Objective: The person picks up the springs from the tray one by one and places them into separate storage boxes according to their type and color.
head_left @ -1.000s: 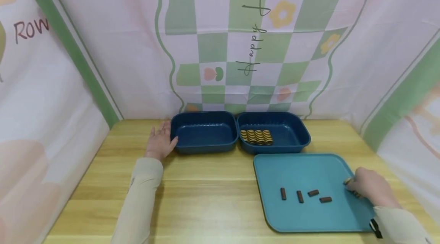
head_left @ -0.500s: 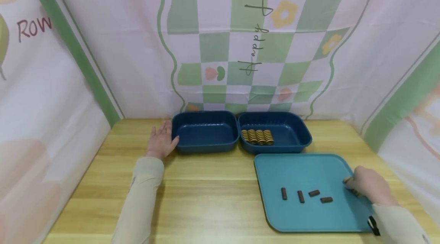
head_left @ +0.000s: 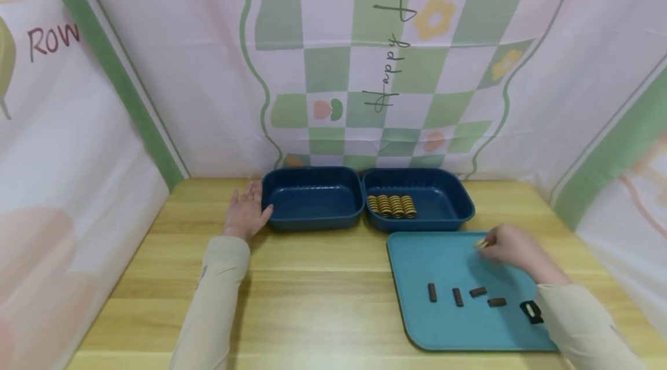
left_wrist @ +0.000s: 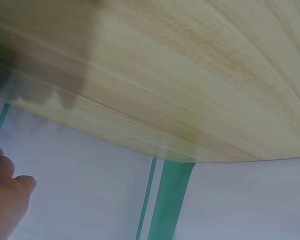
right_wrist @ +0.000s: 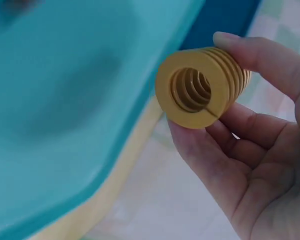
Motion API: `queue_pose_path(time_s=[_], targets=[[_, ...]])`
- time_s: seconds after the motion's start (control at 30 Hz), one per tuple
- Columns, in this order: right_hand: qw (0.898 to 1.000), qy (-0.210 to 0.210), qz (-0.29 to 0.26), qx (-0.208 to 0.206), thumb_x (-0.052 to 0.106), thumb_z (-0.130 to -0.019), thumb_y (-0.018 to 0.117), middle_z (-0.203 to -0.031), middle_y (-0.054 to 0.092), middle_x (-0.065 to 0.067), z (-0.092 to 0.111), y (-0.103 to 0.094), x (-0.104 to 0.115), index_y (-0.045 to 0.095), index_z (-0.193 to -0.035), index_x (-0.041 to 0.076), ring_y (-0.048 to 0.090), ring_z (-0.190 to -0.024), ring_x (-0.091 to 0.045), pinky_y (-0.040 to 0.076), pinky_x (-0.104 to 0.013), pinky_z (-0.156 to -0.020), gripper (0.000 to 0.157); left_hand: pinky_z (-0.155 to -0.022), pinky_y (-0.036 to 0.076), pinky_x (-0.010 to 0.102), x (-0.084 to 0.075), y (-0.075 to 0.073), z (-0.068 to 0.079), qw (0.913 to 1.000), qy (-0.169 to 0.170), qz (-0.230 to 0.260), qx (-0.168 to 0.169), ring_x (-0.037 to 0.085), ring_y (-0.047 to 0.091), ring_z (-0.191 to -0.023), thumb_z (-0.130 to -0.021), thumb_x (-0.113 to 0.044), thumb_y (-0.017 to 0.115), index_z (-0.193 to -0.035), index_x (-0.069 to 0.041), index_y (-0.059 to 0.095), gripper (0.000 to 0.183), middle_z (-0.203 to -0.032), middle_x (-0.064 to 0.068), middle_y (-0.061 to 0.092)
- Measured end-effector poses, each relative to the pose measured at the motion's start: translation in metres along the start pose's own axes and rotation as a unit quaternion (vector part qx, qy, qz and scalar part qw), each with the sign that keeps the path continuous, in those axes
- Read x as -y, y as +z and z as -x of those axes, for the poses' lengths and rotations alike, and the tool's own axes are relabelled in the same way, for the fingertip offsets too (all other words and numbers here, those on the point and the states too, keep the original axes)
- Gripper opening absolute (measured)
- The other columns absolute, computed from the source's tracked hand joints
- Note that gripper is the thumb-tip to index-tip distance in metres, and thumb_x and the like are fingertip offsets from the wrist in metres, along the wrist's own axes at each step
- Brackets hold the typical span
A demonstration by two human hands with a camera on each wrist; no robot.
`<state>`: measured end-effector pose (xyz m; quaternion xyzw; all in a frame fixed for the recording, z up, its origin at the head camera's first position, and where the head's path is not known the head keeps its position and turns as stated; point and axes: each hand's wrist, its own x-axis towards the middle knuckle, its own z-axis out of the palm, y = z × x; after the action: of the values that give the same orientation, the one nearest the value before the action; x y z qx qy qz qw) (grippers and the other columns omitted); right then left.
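My right hand (head_left: 513, 248) pinches a yellow coil spring (right_wrist: 221, 75) between thumb and fingers, above the blue-green tray (head_left: 417, 260). The right wrist view looks into the spring's hollow end. Several small brown ribbed pieces (head_left: 458, 297), perhaps springs, lie on the tray below. Several yellow springs (head_left: 397, 207) lie side by side in the left part of the right dark blue bin (head_left: 453, 220). My left hand (head_left: 246, 213) rests against the left end of the left blue bin (head_left: 312, 222), fingers extended. No springs show in that bin. Only some fingers show in the left wrist view.
Both bins stand side by side at the back of the wooden table (head_left: 312, 295), with the tray in front of the right one. A patterned cloth (head_left: 375, 69) hangs behind the bins and at the sides. A black strap (head_left: 531, 312) is at the right wrist.
My right hand has lifted the yellow spring from the tray's right side and carried it left and back toward the right bin. The left hand stays at the left bin.
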<state>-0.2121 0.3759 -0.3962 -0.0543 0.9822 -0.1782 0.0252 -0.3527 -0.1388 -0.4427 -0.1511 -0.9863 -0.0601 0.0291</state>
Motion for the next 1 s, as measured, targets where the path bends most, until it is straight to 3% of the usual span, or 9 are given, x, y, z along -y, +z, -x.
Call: queue_pose_path(time_s=[0.13, 0.27, 0.4, 0.5, 0.63, 0.73, 0.83, 0.93, 1.0], targets=[[0.999, -0.022, -0.021, 0.013, 0.015, -0.078, 0.071, -0.050, 0.043, 0.008, -0.011, 0.000, 0.030, 0.054, -0.060, 0.011, 0.037, -0.045, -0.007, 0.032, -0.024, -0.043, 0.025, -0.113, 0.009, 0.053, 0.000, 0.001, -0.001, 1.0000, 0.001, 0.001, 0.000, 0.033, 0.016, -0.142, -0.099, -0.040, 0.039, -0.146, 0.008, 0.018, 0.070, -0.152, 0.022, 0.022], [0.995, -0.040, -0.085, 0.046, 0.015, -0.081, 0.071, -0.051, 0.034, 0.007, -0.020, 0.001, 0.056, 0.046, -0.058, 0.013, 0.029, -0.045, -0.007, 0.027, -0.024, -0.044, 0.034, -0.113, 0.008, 0.052, 0.000, 0.001, -0.002, 1.0000, 0.000, 0.001, 0.001, 0.032, 0.015, -0.142, -0.099, -0.040, 0.038, -0.147, 0.007, 0.017, 0.070, -0.152, 0.021, 0.021], [0.978, -0.040, -0.181, 0.100, 0.020, -0.083, 0.071, -0.061, 0.059, -0.002, -0.027, 0.003, 0.074, 0.063, -0.071, 0.004, 0.051, -0.054, -0.013, 0.046, -0.028, -0.054, 0.021, -0.113, 0.008, 0.052, 0.001, 0.002, -0.002, 1.0000, -0.002, -0.001, 0.003, 0.032, 0.015, -0.142, -0.099, -0.041, 0.038, -0.147, 0.007, 0.016, 0.071, -0.152, 0.021, 0.020], [0.958, -0.035, -0.249, 0.139, 0.023, -0.085, 0.070, -0.077, 0.068, -0.010, -0.032, 0.005, 0.082, 0.069, -0.087, -0.001, 0.063, -0.069, -0.020, 0.053, -0.034, -0.068, 0.023, -0.113, 0.008, 0.052, 0.003, 0.003, -0.002, 1.0000, -0.002, -0.002, 0.003, 0.032, 0.015, -0.142, -0.099, -0.041, 0.037, -0.147, 0.007, 0.017, 0.071, -0.152, 0.021, 0.021], [0.916, -0.039, -0.360, 0.175, 0.019, -0.088, 0.067, -0.087, 0.069, -0.008, -0.038, 0.008, 0.086, 0.069, -0.090, 0.001, 0.065, -0.079, -0.019, 0.053, -0.036, -0.078, 0.019, -0.113, 0.008, 0.052, 0.004, 0.004, -0.003, 1.0000, -0.004, -0.001, 0.007, 0.032, 0.013, -0.142, -0.099, -0.041, 0.036, -0.148, 0.007, 0.015, 0.071, -0.153, 0.020, 0.019], [0.872, -0.060, -0.442, 0.199, 0.012, -0.092, 0.060, -0.093, 0.068, -0.001, -0.042, 0.008, 0.087, 0.068, -0.085, 0.009, 0.064, -0.083, -0.014, 0.052, -0.037, -0.080, 0.012, -0.113, 0.007, 0.052, 0.003, 0.004, -0.003, 0.9999, -0.007, 0.000, 0.010, 0.031, 0.012, -0.142, -0.100, -0.042, 0.036, -0.148, 0.006, 0.014, 0.071, -0.153, 0.020, 0.018], [0.826, -0.096, -0.506, 0.227, 0.005, -0.096, 0.051, -0.092, 0.067, 0.004, -0.045, 0.007, 0.088, 0.068, -0.083, 0.015, 0.063, -0.080, -0.009, 0.051, -0.033, -0.077, 0.024, -0.113, 0.008, 0.052, 0.002, 0.003, -0.002, 0.9999, -0.006, 0.000, 0.010, 0.031, 0.013, -0.142, -0.100, -0.041, 0.036, -0.148, 0.007, 0.014, 0.071, -0.153, 0.020, 0.018], [0.783, -0.123, -0.556, 0.252, 0.002, -0.097, 0.045, -0.089, 0.068, 0.006, -0.046, 0.006, 0.091, 0.070, -0.089, 0.015, 0.063, -0.078, -0.006, 0.052, -0.031, -0.075, 0.029, -0.113, 0.008, 0.053, 0.002, 0.002, -0.001, 1.0000, -0.003, -0.001, 0.009, 0.032, 0.014, -0.142, -0.100, -0.040, 0.037, -0.147, 0.008, 0.015, 0.071, -0.153, 0.021, 0.019], [0.760, -0.129, -0.581, 0.260, 0.001, -0.098, 0.043, -0.091, 0.069, 0.004, -0.047, 0.005, 0.093, 0.070, -0.092, 0.014, 0.064, -0.080, -0.006, 0.053, -0.030, -0.076, 0.031, -0.113, 0.008, 0.053, 0.001, 0.001, 0.000, 1.0000, -0.001, -0.002, 0.007, 0.033, 0.015, -0.142, -0.100, -0.040, 0.037, -0.147, 0.008, 0.016, 0.071, -0.152, 0.022, 0.019]])
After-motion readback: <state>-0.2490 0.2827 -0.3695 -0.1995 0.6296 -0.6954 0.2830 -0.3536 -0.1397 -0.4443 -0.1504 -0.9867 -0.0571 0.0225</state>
